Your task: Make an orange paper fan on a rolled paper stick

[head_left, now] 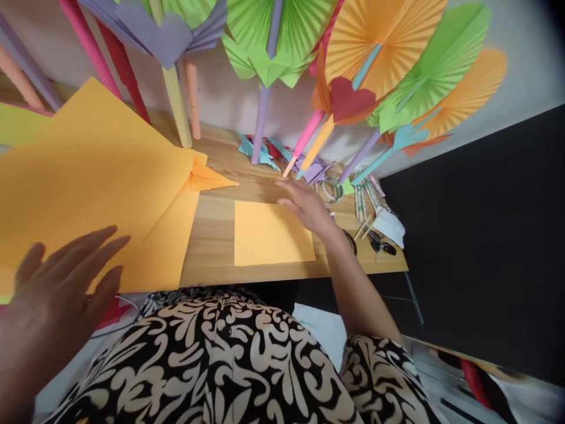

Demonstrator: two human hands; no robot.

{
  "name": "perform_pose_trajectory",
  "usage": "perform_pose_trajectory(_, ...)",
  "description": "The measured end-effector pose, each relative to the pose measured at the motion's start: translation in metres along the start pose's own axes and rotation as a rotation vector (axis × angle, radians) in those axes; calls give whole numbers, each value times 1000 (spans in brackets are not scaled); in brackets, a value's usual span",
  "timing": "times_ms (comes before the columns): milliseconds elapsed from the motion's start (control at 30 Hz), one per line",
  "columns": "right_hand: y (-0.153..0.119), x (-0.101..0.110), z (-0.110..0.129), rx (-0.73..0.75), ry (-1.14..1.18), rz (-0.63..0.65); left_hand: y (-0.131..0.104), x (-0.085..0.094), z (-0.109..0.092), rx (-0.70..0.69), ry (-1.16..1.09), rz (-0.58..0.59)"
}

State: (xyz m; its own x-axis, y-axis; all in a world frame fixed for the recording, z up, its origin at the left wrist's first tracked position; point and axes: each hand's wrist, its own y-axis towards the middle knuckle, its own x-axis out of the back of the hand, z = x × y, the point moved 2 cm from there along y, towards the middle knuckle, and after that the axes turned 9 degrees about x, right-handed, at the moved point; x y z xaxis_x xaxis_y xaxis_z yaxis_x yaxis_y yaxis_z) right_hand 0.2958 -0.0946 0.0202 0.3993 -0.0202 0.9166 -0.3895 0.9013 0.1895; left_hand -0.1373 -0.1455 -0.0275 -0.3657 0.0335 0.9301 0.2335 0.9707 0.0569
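My left hand [73, 280] hovers over or rests on a large orange sheet of paper [119, 171] at the left, fingers spread with nothing in them. A smaller orange paper rectangle [271, 238] lies flat on the wooden table near its front edge. Above that rectangle's upper right corner is my right hand [306, 206], fingers stretched out and holding nothing; whether it touches the paper I cannot tell. A folded orange paper point [214, 178] sticks out from the large sheet's right edge.
Pleated paper fans [382, 35] on rolled-paper sticks lean along the wall behind. At the table's right end lie a tape roll [329, 191], scissors [383, 246] and several rolled sticks [362, 200]. Folded paper scraps [315, 169] sit at the back edge. A black panel [481, 235] stands right.
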Motion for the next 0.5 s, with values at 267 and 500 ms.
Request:
perform_pose_trajectory(267,-111,12,23,-161,58,-156,11,-14,-59,-410,-246,120)
perform_pose_trajectory(500,-148,-40,45,-162,34,-7,24,-30,-66,-332,-97,-5)
